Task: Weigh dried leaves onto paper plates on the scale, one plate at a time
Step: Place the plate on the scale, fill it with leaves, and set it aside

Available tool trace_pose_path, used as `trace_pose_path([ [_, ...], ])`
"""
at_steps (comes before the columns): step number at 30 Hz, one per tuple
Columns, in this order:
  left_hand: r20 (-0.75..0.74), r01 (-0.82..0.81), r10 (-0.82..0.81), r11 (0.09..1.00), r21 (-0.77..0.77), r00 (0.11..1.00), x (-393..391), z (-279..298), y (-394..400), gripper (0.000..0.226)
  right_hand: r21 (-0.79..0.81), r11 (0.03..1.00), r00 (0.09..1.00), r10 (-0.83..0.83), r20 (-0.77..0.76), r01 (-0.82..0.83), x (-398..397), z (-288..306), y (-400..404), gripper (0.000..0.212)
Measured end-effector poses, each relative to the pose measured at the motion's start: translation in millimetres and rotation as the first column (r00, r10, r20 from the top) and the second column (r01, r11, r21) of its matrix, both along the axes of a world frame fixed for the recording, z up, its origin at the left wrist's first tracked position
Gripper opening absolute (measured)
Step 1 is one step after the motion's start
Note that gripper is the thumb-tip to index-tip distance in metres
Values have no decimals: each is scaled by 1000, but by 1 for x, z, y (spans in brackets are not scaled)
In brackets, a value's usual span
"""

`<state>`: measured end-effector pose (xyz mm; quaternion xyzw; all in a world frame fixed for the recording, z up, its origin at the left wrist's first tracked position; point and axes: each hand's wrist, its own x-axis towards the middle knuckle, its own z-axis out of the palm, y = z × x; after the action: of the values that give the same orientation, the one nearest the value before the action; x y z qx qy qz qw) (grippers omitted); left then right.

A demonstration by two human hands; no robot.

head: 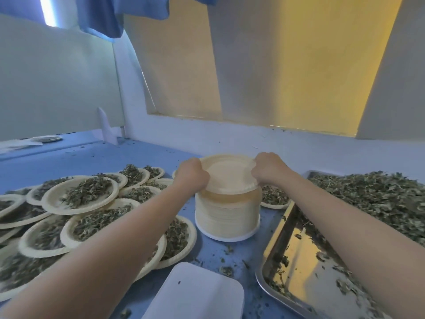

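Both hands, left (192,172) and right (268,168), grip top plate (230,174) rim atop stack (226,210).

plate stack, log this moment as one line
step: taking top plate | left hand: grips rim | right hand: grips rim | stack: upright | tray: leaves

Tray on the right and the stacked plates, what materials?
Shiny rectangular metal tray: likely stainless steel, since its mirror-like floor reflects the yellow wall. Tall stack of cream round plates: looks like matte paper or pulp, with thin layered rims.
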<state>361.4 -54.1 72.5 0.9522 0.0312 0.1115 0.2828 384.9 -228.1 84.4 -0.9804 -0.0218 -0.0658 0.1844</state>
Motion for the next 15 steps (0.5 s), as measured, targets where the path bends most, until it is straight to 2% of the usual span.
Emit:
trace_pose_path([
  [8, 87, -50, 59, 994, -95, 994, -76, 2, 30, 25, 171, 978, 991, 109, 82, -122, -77, 3, 9, 33],
  [12, 78, -29, 39, 991, -127, 996, -125, -20, 50, 16, 270, 946, 983, 185, 4, -179, -124, -26, 16, 18],
  [14, 68, -29, 38, 991, -127, 997, -148, -42, 56, 9, 273, 941, 977, 212, -9, -202, -142, -49, 19, 22],
  [15, 63, -34, 43, 991, -133, 997, -158, -54, 59, 10, 267, 939, 974, 227, -7, -217, -151, -61, 22, 16],
])
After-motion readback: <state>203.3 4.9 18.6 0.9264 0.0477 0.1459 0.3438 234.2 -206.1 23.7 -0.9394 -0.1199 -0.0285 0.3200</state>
